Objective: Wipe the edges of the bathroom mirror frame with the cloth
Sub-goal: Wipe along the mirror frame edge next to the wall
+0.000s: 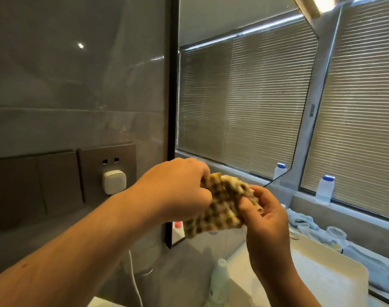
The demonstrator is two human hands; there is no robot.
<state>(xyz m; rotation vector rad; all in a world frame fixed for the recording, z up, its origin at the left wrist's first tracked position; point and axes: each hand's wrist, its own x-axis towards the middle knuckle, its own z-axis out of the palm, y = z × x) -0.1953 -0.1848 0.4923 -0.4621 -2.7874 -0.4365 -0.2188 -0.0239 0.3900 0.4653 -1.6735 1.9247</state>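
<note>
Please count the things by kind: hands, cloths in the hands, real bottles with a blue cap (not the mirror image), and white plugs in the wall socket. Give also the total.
Hands: 2, left hand and right hand
Cloth: 1
Bottle with blue cap: 1
White plug: 1
Total: 5

Socket point(108, 171) left of mirror frame point(173, 85); bottle point(325, 189) on sill.

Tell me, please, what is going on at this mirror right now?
A person holds a waffle-textured cloth in both hands, the left hand and right hand each gripping a side, just in front of the black mirror frame. The cloth is not touching the frame, so wiping isn't underway at this moment.
</note>
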